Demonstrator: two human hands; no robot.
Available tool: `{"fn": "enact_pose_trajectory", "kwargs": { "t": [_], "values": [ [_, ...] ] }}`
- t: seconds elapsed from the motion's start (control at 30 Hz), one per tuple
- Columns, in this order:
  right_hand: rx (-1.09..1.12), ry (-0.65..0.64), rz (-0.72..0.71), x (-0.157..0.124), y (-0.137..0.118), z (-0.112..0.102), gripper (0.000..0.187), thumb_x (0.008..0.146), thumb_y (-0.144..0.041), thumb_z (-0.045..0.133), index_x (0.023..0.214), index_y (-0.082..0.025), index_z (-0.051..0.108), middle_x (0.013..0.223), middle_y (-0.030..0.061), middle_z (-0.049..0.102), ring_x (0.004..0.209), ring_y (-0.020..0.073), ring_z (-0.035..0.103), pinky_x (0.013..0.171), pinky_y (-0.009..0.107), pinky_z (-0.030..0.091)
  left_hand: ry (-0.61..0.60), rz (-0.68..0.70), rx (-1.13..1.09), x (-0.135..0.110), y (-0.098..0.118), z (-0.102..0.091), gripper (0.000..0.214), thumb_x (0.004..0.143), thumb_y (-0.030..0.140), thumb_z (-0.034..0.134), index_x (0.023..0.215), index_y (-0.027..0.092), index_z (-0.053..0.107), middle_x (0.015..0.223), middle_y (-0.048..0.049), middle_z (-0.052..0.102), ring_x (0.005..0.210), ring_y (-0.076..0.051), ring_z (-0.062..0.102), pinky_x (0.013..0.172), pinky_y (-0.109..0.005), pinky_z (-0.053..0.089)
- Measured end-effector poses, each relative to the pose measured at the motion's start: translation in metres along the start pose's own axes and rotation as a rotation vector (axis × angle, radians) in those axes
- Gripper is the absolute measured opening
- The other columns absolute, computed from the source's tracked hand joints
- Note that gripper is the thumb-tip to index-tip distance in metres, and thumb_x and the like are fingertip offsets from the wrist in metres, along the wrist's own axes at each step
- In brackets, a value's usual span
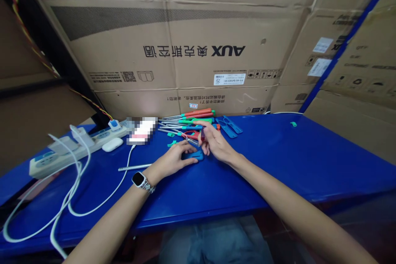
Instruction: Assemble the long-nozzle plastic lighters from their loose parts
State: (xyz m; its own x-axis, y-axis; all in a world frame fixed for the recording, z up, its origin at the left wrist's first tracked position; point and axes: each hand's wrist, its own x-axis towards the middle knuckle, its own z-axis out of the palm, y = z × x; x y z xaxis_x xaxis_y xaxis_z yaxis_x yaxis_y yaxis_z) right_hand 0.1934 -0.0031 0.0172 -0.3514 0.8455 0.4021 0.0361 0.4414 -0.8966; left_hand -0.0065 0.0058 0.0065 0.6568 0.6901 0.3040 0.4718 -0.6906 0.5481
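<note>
My left hand [176, 157] is closed around a blue plastic lighter handle [194, 155] low over the table. A thin metal tube [133, 168] sticks out to the left beneath that wrist; whether it joins the blue handle is hidden. Just to the right, my right hand [214, 141] grips a small dark purple piece [203, 133], its kind mostly hidden by the fingers. Behind both hands lies a pile of long-necked lighters with red [198, 113], green and blue handles and metal tubes. Two loose blue handle shells [230, 127] rest right of the pile.
Small green plastic pieces [172, 143] lie near the pile, another [293, 124] farther right. At left are a power strip [102, 137], white cables [72, 189], a white earbud case [112, 144] and a blurred-out phone [142, 130]. Cardboard [192, 24] walls the blue table's [278, 165] back.
</note>
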Motion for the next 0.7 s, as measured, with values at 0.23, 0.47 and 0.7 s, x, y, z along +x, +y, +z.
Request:
{"fn": "enact_pose_trajectory", "kwargs": {
  "t": [0.23,0.47,0.7],
  "values": [
    [0.070,0.119,-0.050,0.014,-0.011,-0.004,0.036,0.082,-0.052,0.066,0.086,-0.017,0.064,0.095,0.0022,0.064,0.040,0.0015,0.050,0.037,0.019,0.038,-0.050,-0.070,-0.014,-0.001,-0.001,0.000,0.033,0.086,0.046,0.067,0.106,0.020,0.070,0.104,-0.0070,0.066,0.092,-0.022,0.062,0.085,-0.036,0.052],
    [0.112,0.219,0.071,0.024,-0.012,0.017,0.044,0.070,-0.050,0.078,0.070,-0.022,0.044,0.045,-0.0099,0.049,0.028,0.0070,0.041,0.030,0.019,0.026,-0.056,-0.059,-0.040,0.001,0.000,0.001,0.028,0.086,0.040,0.068,0.105,0.020,0.069,0.108,-0.0063,0.066,0.092,-0.021,0.063,0.084,-0.034,0.053],
    [0.049,0.172,0.091,0.004,0.001,0.010,0.034,0.079,-0.048,0.068,0.083,-0.022,0.047,0.068,-0.0045,0.063,0.043,0.0080,0.053,0.039,0.019,0.038,-0.047,-0.057,0.038,0.001,-0.006,0.003,0.031,0.086,0.043,0.068,0.107,0.021,0.071,0.112,-0.0074,0.066,0.099,-0.024,0.064,0.090,-0.036,0.051]
  ]
}}
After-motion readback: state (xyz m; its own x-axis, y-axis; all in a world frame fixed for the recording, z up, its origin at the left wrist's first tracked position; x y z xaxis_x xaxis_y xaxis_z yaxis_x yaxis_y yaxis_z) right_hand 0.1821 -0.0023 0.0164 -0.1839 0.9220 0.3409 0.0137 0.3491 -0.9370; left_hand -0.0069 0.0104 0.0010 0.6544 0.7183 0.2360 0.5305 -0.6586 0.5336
